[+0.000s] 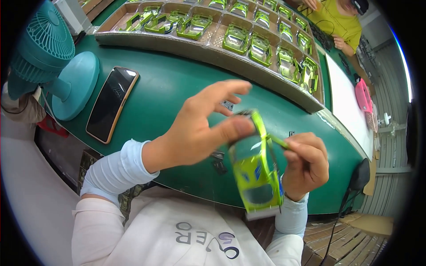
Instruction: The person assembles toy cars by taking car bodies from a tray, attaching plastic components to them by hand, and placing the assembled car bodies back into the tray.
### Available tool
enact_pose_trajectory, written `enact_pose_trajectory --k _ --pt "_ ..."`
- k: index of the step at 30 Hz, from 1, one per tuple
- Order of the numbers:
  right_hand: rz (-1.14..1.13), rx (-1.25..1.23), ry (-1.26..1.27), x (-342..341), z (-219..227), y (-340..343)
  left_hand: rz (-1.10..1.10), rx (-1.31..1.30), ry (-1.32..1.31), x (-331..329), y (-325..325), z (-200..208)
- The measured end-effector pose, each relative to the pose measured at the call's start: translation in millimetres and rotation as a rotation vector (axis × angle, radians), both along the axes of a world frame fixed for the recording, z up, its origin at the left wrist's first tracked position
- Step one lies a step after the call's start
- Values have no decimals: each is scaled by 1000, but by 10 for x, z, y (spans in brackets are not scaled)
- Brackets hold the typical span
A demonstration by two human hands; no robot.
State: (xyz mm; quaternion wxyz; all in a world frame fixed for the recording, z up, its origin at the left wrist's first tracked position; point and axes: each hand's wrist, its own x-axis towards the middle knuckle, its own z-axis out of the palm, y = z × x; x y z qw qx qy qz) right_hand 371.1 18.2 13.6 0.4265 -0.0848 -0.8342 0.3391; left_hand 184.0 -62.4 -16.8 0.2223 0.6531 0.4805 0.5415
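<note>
A lime-green toy car body [255,170] with clear windows and blue side marks is held tilted above the table edge, blurred by motion. My left hand [199,122] has its thumb pressed on the body's upper end; its other fingers are spread apart behind that end. With thumb and forefinger, my right hand [308,164] pinches a thin green strip [278,141] at the body's right side. Whether the strip is joined to the body, I cannot tell. Small dark parts [218,164] lie on the table beneath, and a small grey part [227,105] is by my left fingers.
Across the back of the green table [164,93] stretches a cardboard tray [186,46] with several green car bodies in clear compartments. A phone [111,106] and a teal fan [75,84] stand at the left. Another person [335,20] in yellow sits at the far right, near a pink fan [364,95].
</note>
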Motion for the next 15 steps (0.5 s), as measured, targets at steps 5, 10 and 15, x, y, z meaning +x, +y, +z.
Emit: enact_pose_trajectory --k 5,10,15 --pt "-265 421 73 -62 -56 -93 -366 -627 -907 237 -51 73" --pt "-67 496 -75 -215 -119 -198 -129 -444 -991 241 -16 26" --pt "-137 -273 62 -108 -243 -189 -41 -384 -718 184 -46 81"
